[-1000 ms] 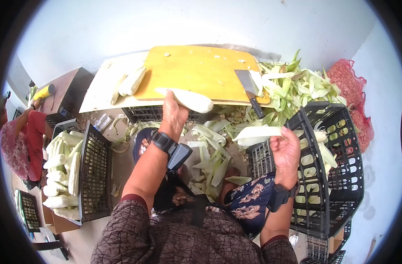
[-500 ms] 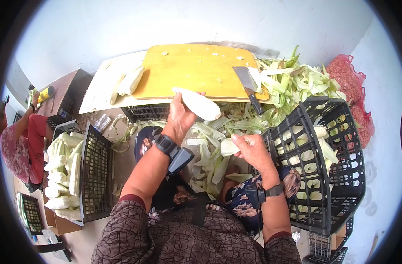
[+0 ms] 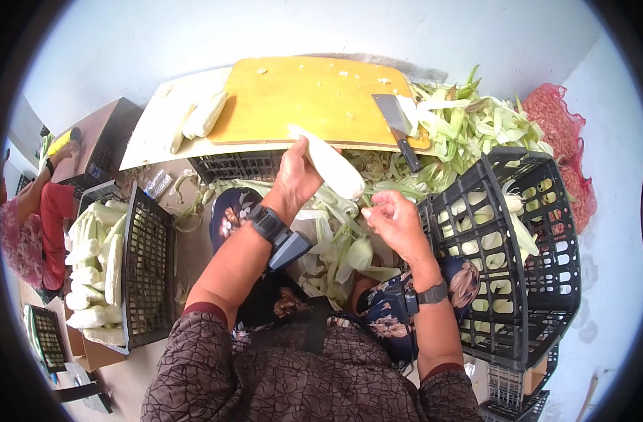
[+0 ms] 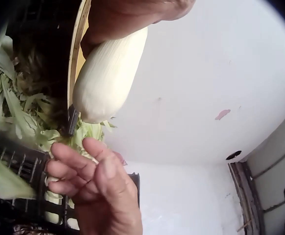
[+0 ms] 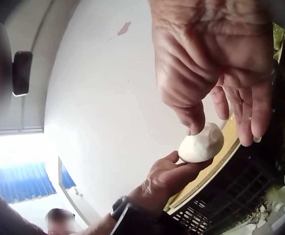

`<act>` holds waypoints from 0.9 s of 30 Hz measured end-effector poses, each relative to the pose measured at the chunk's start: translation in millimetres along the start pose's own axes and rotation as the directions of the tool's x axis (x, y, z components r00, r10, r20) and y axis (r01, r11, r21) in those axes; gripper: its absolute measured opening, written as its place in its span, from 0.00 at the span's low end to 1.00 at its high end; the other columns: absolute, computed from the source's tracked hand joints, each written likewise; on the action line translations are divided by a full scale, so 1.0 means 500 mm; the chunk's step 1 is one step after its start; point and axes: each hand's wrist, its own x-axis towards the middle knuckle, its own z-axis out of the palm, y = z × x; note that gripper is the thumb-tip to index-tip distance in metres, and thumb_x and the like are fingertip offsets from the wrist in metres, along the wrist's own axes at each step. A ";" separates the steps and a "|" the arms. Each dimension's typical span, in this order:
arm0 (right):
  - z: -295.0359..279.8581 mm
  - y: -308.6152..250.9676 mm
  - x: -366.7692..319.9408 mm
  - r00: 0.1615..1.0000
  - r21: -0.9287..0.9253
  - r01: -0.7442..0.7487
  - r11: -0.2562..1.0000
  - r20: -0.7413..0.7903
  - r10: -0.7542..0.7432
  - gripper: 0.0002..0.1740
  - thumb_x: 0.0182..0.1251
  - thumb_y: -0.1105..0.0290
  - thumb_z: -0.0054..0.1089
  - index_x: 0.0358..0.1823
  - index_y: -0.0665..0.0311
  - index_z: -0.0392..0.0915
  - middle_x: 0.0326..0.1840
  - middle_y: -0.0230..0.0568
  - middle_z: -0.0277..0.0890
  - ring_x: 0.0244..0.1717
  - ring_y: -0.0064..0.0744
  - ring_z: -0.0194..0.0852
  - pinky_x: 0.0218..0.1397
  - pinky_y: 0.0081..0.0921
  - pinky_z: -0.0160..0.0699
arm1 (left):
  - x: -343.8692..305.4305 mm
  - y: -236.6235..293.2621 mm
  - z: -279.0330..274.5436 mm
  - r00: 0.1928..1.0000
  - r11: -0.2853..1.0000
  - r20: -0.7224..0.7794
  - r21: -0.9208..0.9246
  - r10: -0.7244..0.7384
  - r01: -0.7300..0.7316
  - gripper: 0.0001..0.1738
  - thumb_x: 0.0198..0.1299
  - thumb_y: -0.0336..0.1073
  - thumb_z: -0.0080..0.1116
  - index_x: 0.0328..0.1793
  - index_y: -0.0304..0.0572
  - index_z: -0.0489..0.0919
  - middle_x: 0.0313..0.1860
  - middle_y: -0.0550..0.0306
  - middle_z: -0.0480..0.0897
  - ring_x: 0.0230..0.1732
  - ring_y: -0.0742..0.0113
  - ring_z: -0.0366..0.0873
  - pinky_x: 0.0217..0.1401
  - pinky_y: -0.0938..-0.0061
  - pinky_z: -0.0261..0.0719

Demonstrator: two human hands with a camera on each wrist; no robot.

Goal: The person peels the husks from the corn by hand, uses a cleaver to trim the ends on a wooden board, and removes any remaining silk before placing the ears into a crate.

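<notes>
Left hand (image 3: 298, 177), grip curled round cob (image 3: 335, 169) near board (image 3: 286, 105) edge, a gap from open, empty right hand (image 3: 397, 224)

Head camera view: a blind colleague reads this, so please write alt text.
A left hand holds a pale ear of corn, an open right hand near its end. Beyond, a knife lies on a yellow board beside heaped husks; dark crates flank the person.
</notes>
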 end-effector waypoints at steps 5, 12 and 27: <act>0.002 -0.004 0.006 0.998 0.125 0.059 0.990 0.007 -0.060 0.22 0.54 0.66 0.64 0.45 0.74 0.69 0.28 0.39 0.75 0.28 0.22 0.71 0.32 0.20 0.72 | -0.024 -0.019 0.019 0.998 0.994 0.004 0.088 -0.069 0.068 0.25 0.68 0.48 0.31 0.53 0.30 0.64 0.47 0.38 0.74 0.52 0.46 0.71 0.61 0.53 0.66; 0.022 0.003 0.007 0.995 0.144 -0.069 0.987 0.088 0.056 0.24 0.55 0.67 0.63 0.49 0.74 0.67 0.31 0.40 0.75 0.30 0.21 0.72 0.30 0.18 0.71 | -0.025 -0.039 0.010 0.994 0.982 0.047 0.166 -0.102 0.093 0.23 0.68 0.46 0.34 0.54 0.31 0.63 0.49 0.40 0.73 0.53 0.49 0.71 0.60 0.55 0.67; 0.012 -0.012 0.008 0.970 0.149 -0.217 0.965 0.143 0.196 0.17 0.58 0.66 0.59 0.44 0.71 0.72 0.28 0.35 0.75 0.21 0.18 0.70 0.21 0.15 0.70 | -0.044 -0.039 0.010 0.911 0.960 0.381 0.276 -0.157 0.050 0.19 0.58 0.35 0.53 0.53 0.33 0.68 0.48 0.50 0.75 0.51 0.58 0.73 0.59 0.61 0.68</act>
